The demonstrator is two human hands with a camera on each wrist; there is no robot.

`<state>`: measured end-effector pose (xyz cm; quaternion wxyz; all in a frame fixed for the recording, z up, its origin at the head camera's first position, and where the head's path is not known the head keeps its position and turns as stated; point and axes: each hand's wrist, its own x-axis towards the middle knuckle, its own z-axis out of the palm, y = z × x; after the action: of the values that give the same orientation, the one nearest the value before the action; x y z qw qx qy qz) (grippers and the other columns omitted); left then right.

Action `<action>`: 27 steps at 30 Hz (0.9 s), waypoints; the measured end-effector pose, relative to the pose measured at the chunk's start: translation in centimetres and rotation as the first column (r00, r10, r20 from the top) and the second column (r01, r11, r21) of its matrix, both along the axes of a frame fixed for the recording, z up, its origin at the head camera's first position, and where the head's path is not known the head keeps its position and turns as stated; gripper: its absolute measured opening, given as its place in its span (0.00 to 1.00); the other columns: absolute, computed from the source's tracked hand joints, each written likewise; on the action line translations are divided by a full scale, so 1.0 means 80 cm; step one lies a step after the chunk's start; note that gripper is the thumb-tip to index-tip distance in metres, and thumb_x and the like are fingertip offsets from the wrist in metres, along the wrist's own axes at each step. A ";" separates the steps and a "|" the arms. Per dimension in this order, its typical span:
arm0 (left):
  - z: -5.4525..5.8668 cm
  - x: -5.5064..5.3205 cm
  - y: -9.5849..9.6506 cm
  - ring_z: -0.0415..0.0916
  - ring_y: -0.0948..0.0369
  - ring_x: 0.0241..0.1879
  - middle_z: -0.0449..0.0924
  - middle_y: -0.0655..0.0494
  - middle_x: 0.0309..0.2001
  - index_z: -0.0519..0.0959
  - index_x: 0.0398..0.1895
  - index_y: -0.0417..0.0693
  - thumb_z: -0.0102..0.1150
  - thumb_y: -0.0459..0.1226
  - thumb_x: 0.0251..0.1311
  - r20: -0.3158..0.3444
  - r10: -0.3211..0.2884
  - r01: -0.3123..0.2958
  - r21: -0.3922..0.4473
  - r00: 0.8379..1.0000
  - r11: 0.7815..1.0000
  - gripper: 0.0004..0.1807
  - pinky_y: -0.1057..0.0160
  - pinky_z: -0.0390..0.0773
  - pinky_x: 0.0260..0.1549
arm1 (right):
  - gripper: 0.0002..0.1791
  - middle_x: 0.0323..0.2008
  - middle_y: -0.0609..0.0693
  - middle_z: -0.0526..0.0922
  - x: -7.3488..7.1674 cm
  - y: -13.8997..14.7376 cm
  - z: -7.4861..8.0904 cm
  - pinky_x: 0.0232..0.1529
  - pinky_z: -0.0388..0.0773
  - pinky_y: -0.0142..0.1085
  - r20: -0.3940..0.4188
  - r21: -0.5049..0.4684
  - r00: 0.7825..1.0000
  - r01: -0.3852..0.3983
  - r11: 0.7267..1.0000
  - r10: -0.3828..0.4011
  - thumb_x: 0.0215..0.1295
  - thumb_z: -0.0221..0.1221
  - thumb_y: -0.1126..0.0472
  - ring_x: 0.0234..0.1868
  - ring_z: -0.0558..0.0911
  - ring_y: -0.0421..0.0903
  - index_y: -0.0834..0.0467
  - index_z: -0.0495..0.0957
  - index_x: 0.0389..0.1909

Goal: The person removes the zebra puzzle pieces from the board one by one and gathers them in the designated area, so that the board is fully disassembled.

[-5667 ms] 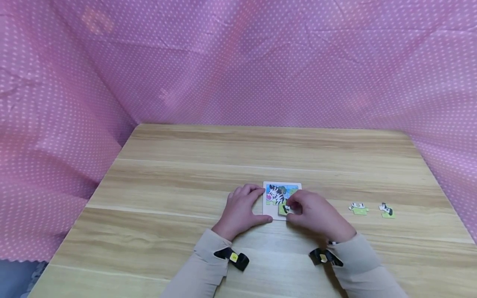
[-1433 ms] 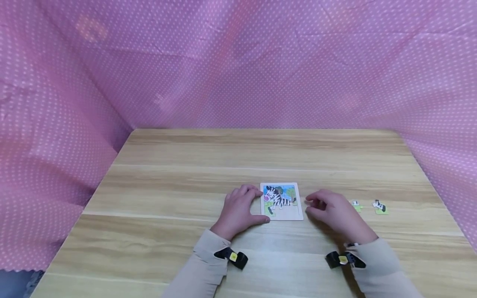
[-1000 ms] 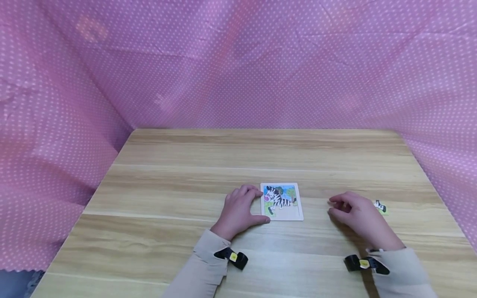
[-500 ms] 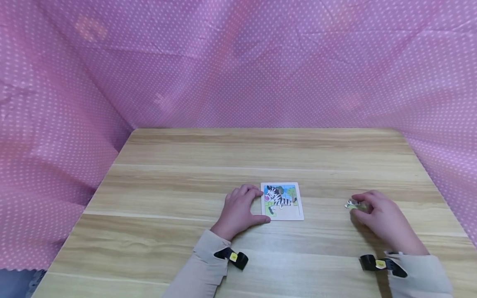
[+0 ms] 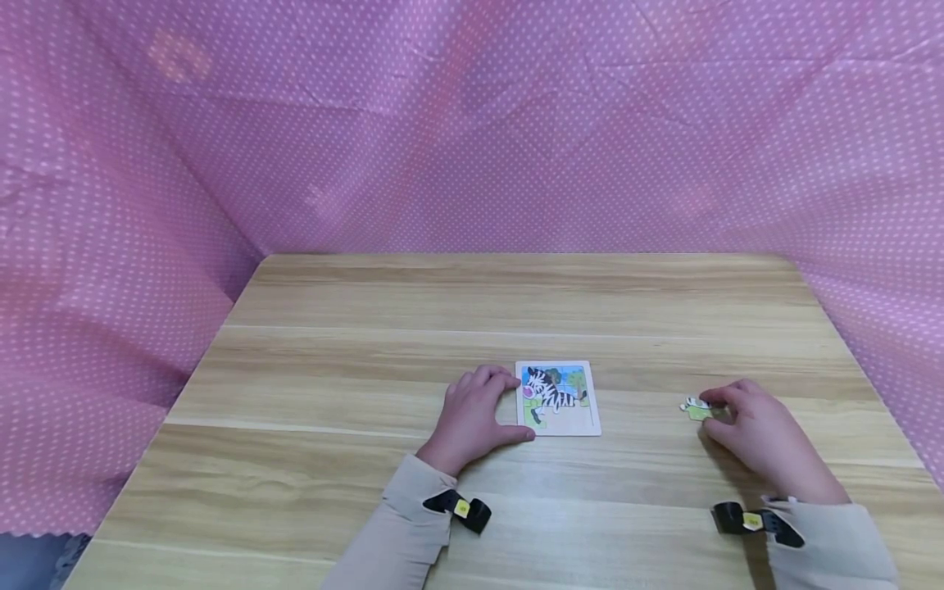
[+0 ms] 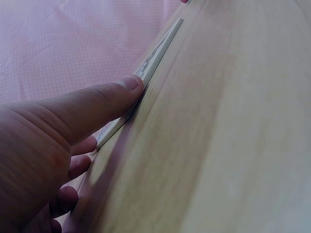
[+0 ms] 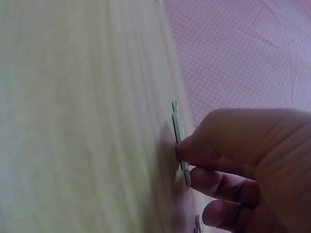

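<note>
A square puzzle board [image 5: 596, 432] with a pale frame lies mid-table, showing a striped zebra, trees and blue sky, with a blank patch at its lower right. My left hand [image 5: 475, 418] rests at the board's left side, thumb along the near edge and index fingertip at the left edge. Its thumb [image 6: 109, 99] touches the board's rim in the left wrist view. Off to the right, my right hand [image 5: 760, 434] pinches a green and white puzzle piece [image 5: 695, 409] between thumb and fingers. The right wrist view shows that piece edge-on, close over the tabletop.
Another small puzzle piece [image 7: 198, 223] lies beyond the right hand's fingers; the hand hides it in the head view. The wooden table [image 5: 369, 344] runs back to a pink dotted cloth [image 5: 472, 147] hanging behind and at both sides.
Earlier my right hand was at the board with a piece, then moved right and took hold of another piece. Over the last half second it shifted slightly. The left hand stayed at the board.
</note>
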<state>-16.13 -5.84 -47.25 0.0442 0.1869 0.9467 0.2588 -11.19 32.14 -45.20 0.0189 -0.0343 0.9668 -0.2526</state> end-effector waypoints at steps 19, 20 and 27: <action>-0.001 0.001 -0.001 0.66 0.55 0.63 0.70 0.60 0.64 0.78 0.61 0.57 0.77 0.61 0.42 -0.010 0.001 0.000 0.005 1.000 1.000 0.41 0.47 0.61 0.61 | 0.17 0.39 0.53 0.80 -0.006 -0.034 0.004 0.37 0.73 0.45 -0.049 -0.017 0.998 -0.050 0.999 0.049 0.53 0.71 0.60 0.36 0.76 0.48 0.62 0.83 0.43; -0.001 0.001 -0.001 0.66 0.55 0.63 0.70 0.60 0.64 0.78 0.61 0.58 0.77 0.61 0.42 -0.010 0.002 -0.002 0.003 1.000 1.000 0.41 0.47 0.60 0.61 | 0.17 0.38 0.51 0.80 -0.007 -0.037 0.005 0.35 0.73 0.42 -0.045 -0.021 0.998 -0.054 0.998 0.053 0.53 0.71 0.60 0.35 0.76 0.47 0.61 0.83 0.43; 0.003 0.001 -0.001 0.66 0.54 0.63 0.70 0.60 0.64 0.77 0.61 0.57 0.77 0.60 0.42 0.003 -0.001 0.001 0.007 1.000 1.000 0.41 0.46 0.60 0.62 | 0.15 0.36 0.47 0.80 -0.017 -0.067 0.011 0.34 0.73 0.39 0.002 -0.038 0.995 -0.096 0.995 0.096 0.55 0.70 0.58 0.34 0.75 0.44 0.59 0.83 0.43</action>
<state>-16.03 -5.91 -47.01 0.0449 0.1871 0.9456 0.2622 -12.57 26.74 -44.31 0.0322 -0.0806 0.9590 -0.2699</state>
